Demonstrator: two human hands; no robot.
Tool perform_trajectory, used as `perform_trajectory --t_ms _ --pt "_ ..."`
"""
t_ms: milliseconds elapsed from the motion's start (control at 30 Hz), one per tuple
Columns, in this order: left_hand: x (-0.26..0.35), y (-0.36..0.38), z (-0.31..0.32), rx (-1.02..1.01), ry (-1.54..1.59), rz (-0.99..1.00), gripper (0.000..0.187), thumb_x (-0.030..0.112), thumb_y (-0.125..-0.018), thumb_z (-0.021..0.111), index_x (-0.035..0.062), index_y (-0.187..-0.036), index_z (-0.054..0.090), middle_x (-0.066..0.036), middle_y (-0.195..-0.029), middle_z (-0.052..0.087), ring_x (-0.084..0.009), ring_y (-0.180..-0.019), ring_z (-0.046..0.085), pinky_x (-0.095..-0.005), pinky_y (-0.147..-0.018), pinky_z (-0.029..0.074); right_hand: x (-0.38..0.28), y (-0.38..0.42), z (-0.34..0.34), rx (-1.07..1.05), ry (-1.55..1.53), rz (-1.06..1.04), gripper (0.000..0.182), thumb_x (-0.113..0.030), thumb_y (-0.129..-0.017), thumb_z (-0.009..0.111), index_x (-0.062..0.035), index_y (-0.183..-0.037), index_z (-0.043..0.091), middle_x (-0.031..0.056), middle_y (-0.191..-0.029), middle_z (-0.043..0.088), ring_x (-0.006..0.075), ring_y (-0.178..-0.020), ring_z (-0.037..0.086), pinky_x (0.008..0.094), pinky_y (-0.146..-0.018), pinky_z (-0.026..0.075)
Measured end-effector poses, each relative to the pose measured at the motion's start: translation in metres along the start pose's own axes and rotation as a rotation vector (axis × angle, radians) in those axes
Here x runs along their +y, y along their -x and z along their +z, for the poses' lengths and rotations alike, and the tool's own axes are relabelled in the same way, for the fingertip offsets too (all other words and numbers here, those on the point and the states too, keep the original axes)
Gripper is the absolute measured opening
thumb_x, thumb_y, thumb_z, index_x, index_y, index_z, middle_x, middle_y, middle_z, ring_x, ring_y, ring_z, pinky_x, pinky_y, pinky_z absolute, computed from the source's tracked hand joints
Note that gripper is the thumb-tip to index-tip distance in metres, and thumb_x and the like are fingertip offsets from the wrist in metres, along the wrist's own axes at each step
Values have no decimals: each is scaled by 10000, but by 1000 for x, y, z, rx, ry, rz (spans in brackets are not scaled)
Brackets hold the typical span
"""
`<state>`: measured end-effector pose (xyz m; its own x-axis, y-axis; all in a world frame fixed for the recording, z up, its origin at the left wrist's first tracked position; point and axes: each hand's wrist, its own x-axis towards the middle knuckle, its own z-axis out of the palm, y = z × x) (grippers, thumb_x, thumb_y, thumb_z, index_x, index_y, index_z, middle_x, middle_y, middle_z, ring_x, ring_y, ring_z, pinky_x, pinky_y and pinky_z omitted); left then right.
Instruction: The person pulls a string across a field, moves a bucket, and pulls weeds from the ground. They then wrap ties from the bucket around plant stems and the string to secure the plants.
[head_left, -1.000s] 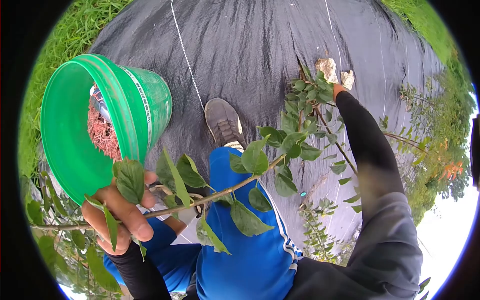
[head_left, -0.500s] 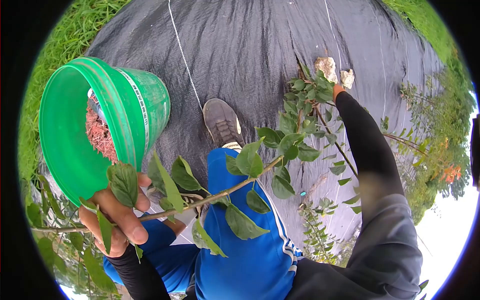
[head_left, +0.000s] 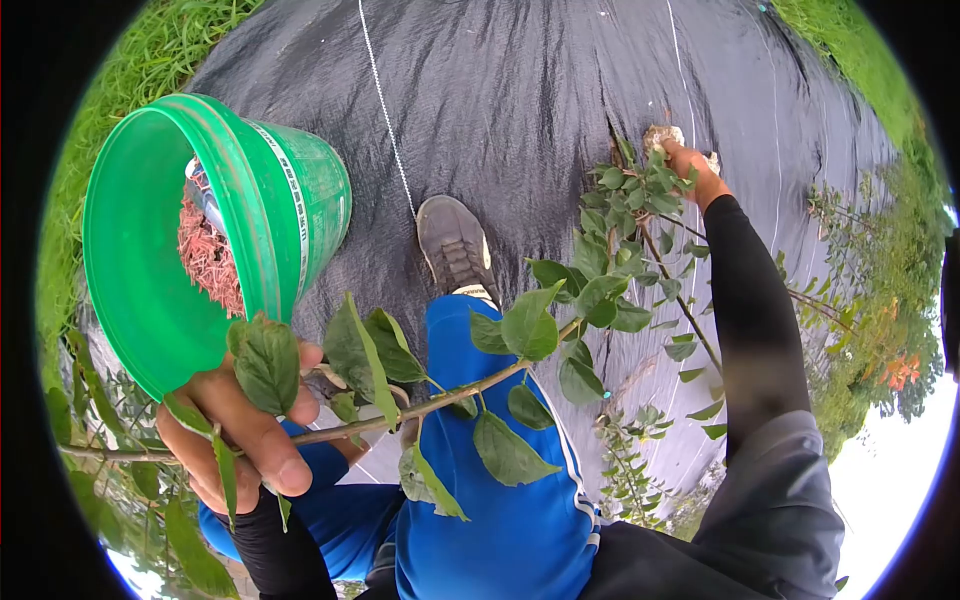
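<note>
Black woven ground-cover fabric (head_left: 520,90) spreads across most of the view, with green grass (head_left: 130,70) along its far left edge and a thin white cord (head_left: 385,120) running over it. A large green plastic bucket (head_left: 290,200) lies tipped on its side at upper left, its mouth facing the camera, so the reddish shredded material (head_left: 205,255) inside is easy to see and reach. The person's blue track trousers with white side stripes (head_left: 500,520) and one grey shoe (head_left: 455,245) fill the lower centre, planted on the fabric.

A long thin leafy branch (head_left: 440,400) crosses the lower half. Its long axis runs from lower left up to the right, rising gently, with the leafier end pointing toward the upper right. The left hand (head_left: 240,430), in a black sleeve, is clenched around the branch near its lower left end, seemingly to keep it level above the knees. The right hand (head_left: 690,165), arm stretched far forward, reaches into the leafy tip beside pale stones (head_left: 660,135) that look placed to weigh the fabric down; leaves hide the fingers, so its grip cannot be told
</note>
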<state>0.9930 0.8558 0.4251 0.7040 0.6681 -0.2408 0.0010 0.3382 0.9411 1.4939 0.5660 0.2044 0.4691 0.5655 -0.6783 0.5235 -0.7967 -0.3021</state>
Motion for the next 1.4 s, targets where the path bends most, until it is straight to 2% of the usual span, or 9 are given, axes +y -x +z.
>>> perform_trajectory --t_ms 67,233,300,567,633,1000,1200,1300,1400 --pt "-3 -9 -1 -146 83 98 157 236 -783 700 201 -729 557 -13 -676 658 -239 -649 612 -552 -835 459 -16 -7 -13 106 -1066 436 152 -180 -896 518 -54 -968 562 30 -826 620 107 -594 522 282 -573 464" --pt "-20 -45 -34 -741 188 360 157 182 -792 690 224 -929 628 -47 -912 682 -252 -759 621 -553 -856 445 -100 -1 -58 328 -407 46 178 -198 -884 538 -67 -969 623 44 -870 631 129 -701 580 271 -691 477" --pt "-20 -44 -37 -754 175 374 214 165 -792 689 217 -990 625 -48 -984 666 -252 -817 612 -548 -885 425 -124 -1 -53 322 110 -445 165 -152 -864 552 -58 -973 633 73 -843 614 208 -773 600 330 -670 472" --pt "-15 -41 -4 -616 376 305 142 166 -770 704 170 -900 646 -69 -976 660 -240 -879 592 -442 -861 442 -177 16 -26 -11 757 -502 145 -172 -804 589 -113 -911 665 104 -881 632 307 -874 606 385 -757 479" --pt "-16 -38 -8 -633 379 296 108 177 -775 686 179 -867 629 -45 -928 656 -231 -880 568 -436 -863 416 -194 28 -22 -206 1065 -179 237 -256 -775 636 -89 -939 670 125 -904 656 296 -915 621 372 -779 492" --pt "-8 -37 -10 -632 269 250 57 192 -774 615 228 -750 577 48 -725 649 -204 -890 468 -428 -892 305 -185 27 -8 -128 997 97 251 -170 -780 583 -15 -962 660 170 -1011 643 300 -969 620 383 -797 499" --pt "-9 -33 -9 -643 288 276 235 135 -769 695 145 -976 583 -82 -973 645 -304 -998 559 -541 -1012 303 -162 7 -25 -134 726 254 308 -173 -759 587 29 -984 643 222 -1025 625 355 -988 600 410 -813 484" --pt "-12 -32 -6 -583 262 238 51 214 -810 598 224 -763 583 56 -735 650 -201 -916 484 -408 -867 337 -148 -3 -26 -179 662 252 339 -201 -737 608 41 -972 644 246 -996 620 379 -976 592 415 -807 479" --pt "-12 -29 -2 -544 282 251 53 219 -815 596 225 -764 583 61 -745 652 -206 -928 487 -401 -861 351 -143 -7 -27 -247 712 197 339 -237 -717 633 33 -921 657 264 -954 615 385 -943 593 411 -788 479"
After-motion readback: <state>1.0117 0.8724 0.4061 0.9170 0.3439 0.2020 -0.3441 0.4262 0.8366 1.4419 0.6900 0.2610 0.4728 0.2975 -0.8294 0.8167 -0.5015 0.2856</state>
